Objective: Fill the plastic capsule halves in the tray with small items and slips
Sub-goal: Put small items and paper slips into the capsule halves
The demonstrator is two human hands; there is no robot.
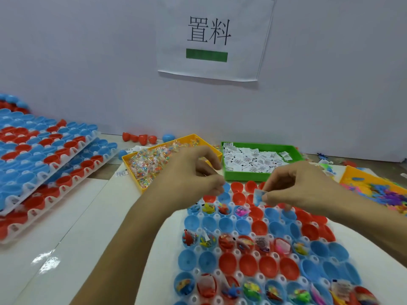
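White moulded tray (199,216) of red and blue plastic capsule halves (247,264) at 6 o'clock, some rows filled. Stacked trays of capsule halves (44,155) at 9 o'clock. Green bin of white paper slips (257,160) at 12 o'clock; yellow bin of clear packets (154,160) beside it. Right hand (299,186) pinching a small clear packet (258,195) above the tray's far rows. Left hand (196,172) curled, fingertips together; contents unclear.

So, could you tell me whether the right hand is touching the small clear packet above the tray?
Touching. The head view shows the right hand pinching the small clear packet between thumb and fingertips, above the tray.
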